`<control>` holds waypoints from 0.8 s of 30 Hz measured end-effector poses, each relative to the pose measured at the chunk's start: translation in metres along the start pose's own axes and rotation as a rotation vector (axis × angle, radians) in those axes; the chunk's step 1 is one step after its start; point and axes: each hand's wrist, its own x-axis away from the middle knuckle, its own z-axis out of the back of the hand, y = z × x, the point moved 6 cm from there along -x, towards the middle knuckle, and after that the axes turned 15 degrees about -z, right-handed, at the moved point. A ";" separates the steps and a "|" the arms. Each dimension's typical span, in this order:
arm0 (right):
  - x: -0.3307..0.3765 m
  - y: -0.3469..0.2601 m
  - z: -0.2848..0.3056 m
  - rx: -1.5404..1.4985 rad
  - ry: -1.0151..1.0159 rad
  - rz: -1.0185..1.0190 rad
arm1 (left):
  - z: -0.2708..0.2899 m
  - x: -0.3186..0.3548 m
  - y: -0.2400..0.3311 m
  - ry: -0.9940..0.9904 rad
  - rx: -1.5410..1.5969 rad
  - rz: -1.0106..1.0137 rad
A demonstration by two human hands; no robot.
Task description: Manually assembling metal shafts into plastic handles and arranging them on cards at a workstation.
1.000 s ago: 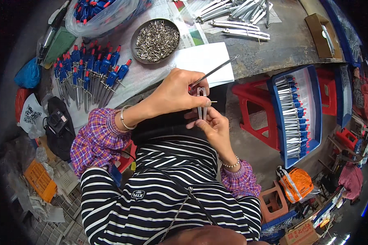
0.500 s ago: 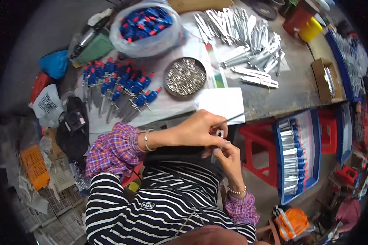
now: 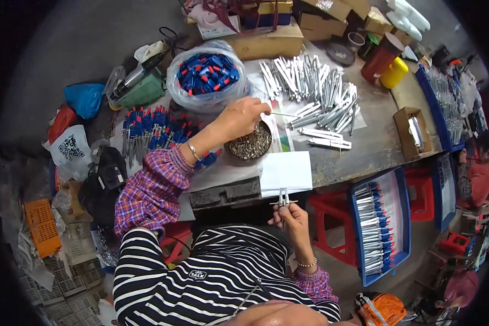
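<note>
Head view: the left hand [image 3: 243,118], over the far side of a round dark bowl [image 3: 248,159] of small metal pieces [image 3: 251,144], grips a thin metal rod [image 3: 283,114]; the right hand [image 3: 293,215], nearer the body than the bowl, pinches a silver forked metal piece [image 3: 283,198]; beyond the bowl sits a clear plastic bag [image 3: 183,101] of blue-and-red parts [image 3: 209,73]; slim silver bars [image 3: 312,79] lie to its right
</note>
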 end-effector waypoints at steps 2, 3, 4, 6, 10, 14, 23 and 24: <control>-0.002 -0.004 -0.005 0.027 -0.008 -0.007 | -0.007 0.004 -0.014 -0.044 -0.086 0.049; -0.002 -0.005 -0.007 0.035 0.003 -0.020 | -0.010 0.005 -0.018 -0.037 -0.084 0.049; -0.004 -0.005 -0.006 0.042 0.006 -0.020 | -0.012 0.007 -0.024 -0.033 -0.110 0.084; -0.008 -0.004 -0.005 0.050 0.004 -0.043 | -0.013 0.009 -0.029 0.015 -0.158 0.111; -0.013 -0.002 -0.008 0.030 0.005 -0.082 | -0.023 0.006 -0.033 0.014 -0.205 0.122; -0.015 -0.001 -0.011 0.048 0.022 -0.109 | -0.036 0.012 -0.041 0.016 -0.271 0.155; -0.027 -0.015 -0.018 0.054 0.003 -0.114 | 0.010 0.017 0.001 0.099 -0.139 0.087; -0.029 -0.016 -0.019 0.057 -0.001 -0.116 | 0.024 0.015 0.010 0.104 -0.090 0.055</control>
